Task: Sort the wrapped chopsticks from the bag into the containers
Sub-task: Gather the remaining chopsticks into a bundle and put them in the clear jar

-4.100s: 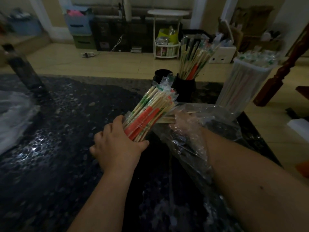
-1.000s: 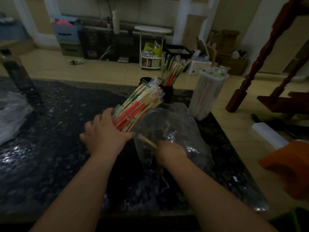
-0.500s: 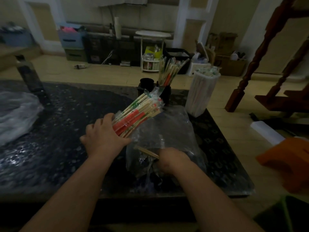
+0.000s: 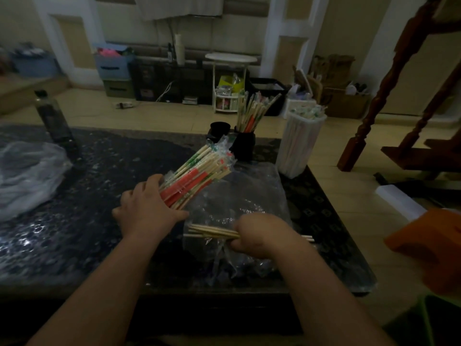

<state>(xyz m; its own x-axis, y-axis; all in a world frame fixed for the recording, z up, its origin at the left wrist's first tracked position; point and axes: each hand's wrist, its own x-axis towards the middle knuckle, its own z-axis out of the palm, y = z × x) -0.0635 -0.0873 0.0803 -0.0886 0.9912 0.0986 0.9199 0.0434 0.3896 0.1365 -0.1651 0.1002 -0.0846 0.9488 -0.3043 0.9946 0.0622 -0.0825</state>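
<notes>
My left hand (image 4: 147,211) grips a thick bundle of wrapped chopsticks (image 4: 199,174) with red and green wrappers, tilted up to the right over the dark table. My right hand (image 4: 259,233) holds a few plain wrapped chopsticks (image 4: 212,231) lying crosswise, just above the crumpled clear plastic bag (image 4: 239,196). Behind stand a black cup (image 4: 244,146) with several chopsticks sticking up, a second black cup (image 4: 219,129) left of it, and a tall white container (image 4: 300,143) packed with wrapped chopsticks.
The dark speckled table (image 4: 99,183) ends at the right near the white container. Another clear plastic bag (image 4: 27,176) lies at the far left, with a dark bottle (image 4: 53,118) behind it. A wooden stair post (image 4: 366,121) rises at the right.
My right hand has come out of the bag and now holds a few chopsticks crosswise over it. The left hand keeps its bundle in about the same place.
</notes>
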